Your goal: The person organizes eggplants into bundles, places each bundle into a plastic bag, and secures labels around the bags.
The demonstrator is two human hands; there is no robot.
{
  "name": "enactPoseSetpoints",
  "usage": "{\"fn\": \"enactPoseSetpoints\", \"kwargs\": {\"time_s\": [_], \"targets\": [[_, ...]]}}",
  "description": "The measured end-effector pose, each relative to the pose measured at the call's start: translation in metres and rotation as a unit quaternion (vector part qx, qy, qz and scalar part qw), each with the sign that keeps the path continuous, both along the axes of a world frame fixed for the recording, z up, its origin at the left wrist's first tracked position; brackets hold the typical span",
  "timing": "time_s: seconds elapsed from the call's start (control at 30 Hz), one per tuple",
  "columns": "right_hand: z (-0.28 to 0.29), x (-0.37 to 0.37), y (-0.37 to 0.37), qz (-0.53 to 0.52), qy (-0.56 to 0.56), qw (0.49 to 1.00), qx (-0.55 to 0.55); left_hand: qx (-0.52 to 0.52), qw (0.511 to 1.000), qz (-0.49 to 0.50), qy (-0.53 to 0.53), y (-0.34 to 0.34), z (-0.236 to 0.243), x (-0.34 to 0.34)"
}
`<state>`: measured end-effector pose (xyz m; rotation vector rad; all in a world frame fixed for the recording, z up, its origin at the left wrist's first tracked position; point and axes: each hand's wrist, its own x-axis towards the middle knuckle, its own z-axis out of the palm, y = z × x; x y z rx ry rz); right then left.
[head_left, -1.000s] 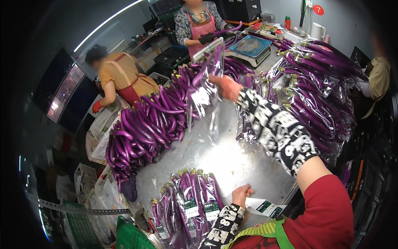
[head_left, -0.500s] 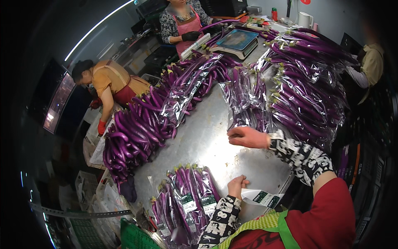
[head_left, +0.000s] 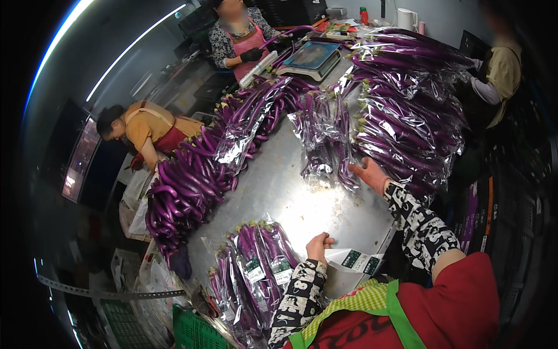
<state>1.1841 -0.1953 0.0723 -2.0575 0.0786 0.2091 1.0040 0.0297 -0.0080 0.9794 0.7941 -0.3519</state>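
My right hand [head_left: 367,173], in a pinkish-orange glove, has its fingers apart at the lower end of a group of bagged purple eggplants [head_left: 325,139]. My left hand [head_left: 318,247] has curled fingers beside a white strip of labels [head_left: 356,262]; what it holds, if anything, is hidden. Bagged eggplants with labels [head_left: 256,279] lie to its left. A long heap of loose eggplants [head_left: 183,180] runs along the table's left side, with a clear bag of eggplants [head_left: 247,134] lying across it. A large stack of bagged eggplants [head_left: 410,134] covers the right side.
A steel table [head_left: 290,198] carries the produce and, at its back, a scale [head_left: 309,56]. Three co-workers [head_left: 244,41] [head_left: 148,128] [head_left: 497,75] stand around it, at back, left and right. Green crates [head_left: 189,326] sit at the lower left; dark crates [head_left: 494,227] at the right.
My right hand has let go of a bag of eggplants, now on the loose heap, and has moved down and right to the other bags. The left co-worker is bent lower.
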Motion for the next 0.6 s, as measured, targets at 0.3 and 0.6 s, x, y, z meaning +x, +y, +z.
{"fn": "enactPoseSetpoints", "kwargs": {"time_s": [0.3,0.6], "targets": [[0.045,-0.002,0.018,-0.033,0.132,0.969,0.205,0.053,0.998,0.01,-0.029,0.004,0.01,-0.02],[0.028,0.038,0.047,0.063,0.106,0.969,-0.214,0.072,0.997,0.033,-0.021,0.001,0.017,-0.015]]}}
